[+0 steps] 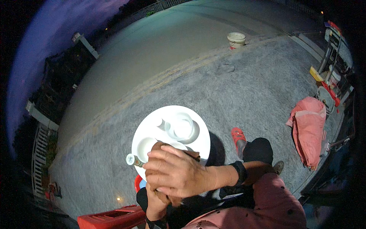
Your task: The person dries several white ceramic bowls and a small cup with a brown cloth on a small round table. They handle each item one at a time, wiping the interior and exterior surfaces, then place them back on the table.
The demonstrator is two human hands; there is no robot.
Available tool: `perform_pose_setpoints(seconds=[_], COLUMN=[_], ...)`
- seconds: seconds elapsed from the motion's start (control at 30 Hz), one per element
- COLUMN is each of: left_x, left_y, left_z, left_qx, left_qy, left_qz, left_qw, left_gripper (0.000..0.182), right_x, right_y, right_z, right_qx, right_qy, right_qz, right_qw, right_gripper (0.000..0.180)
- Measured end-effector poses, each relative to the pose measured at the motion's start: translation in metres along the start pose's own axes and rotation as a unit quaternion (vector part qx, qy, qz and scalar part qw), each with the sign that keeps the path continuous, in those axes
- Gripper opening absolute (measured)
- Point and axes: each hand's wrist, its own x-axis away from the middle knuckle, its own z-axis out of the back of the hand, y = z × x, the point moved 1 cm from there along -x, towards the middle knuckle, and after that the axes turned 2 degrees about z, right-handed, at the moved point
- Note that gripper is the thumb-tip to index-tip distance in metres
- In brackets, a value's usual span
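Observation:
My right hand (180,171) lies over my left hand (155,200), both pressed around a brown cloth (194,155) whose ends stick out between them. Most of my left hand is hidden beneath the right. The hands are above the near edge of a round white table (145,121). A clear round container (179,126) stands at the table's far side. Partly behind my fingers are a white bowl (144,147) and another pale round dish (178,145). A small jar with a white lid (130,159) is at the left edge, close to my knuckles.
A red plastic stool or chair (114,219) stands at the lower left, and a red basin (139,183) shows below the table. A large pink sack (308,133) lies on the concrete to the right. Farther off stands a white bucket (236,40). My foot wears a red clog (238,135).

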Motion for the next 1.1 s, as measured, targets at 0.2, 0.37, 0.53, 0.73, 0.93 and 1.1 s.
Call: perform_pose_setpoints(seconds=[0.2,0.37,0.53,0.73,0.93,1.1], left_x=[0.006,-0.004,-0.007,-0.007,-0.004,-0.01], left_y=[0.011,0.007,-0.001,0.001,0.004,-0.001], left_z=[0.004,-0.004,-0.003,0.007,0.005,0.001], left_qx=[0.108,0.136,0.326,0.401,0.357,0.192], left_qy=[-0.052,0.013,0.07,0.078,0.066,0.04], left_qz=[0.148,0.091,0.124,0.14,0.131,0.206], left_qw=[0.982,0.987,0.935,0.902,0.923,0.959], left_gripper=[0.044,0.036,0.058,0.071,0.071,0.039], right_x=[0.004,0.004,0.007,0.006,-0.003,-0.003], right_y=[0.012,-0.003,0.005,0.007,0.022,0.003], right_z=[0.001,-0.007,-0.007,-0.005,0.025,0.03], right_qx=[-0.349,0.041,-0.206,-0.082,-0.169,-0.08], right_qy=[0.081,0.023,0.145,0.068,0.114,0.129], right_qz=[-0.245,0.071,-0.217,0.034,-0.136,-0.062], right_qw=[0.901,0.996,0.943,0.994,0.969,0.986], right_gripper=[0.03,0.025,0.017,0.018,0.023,0.033])
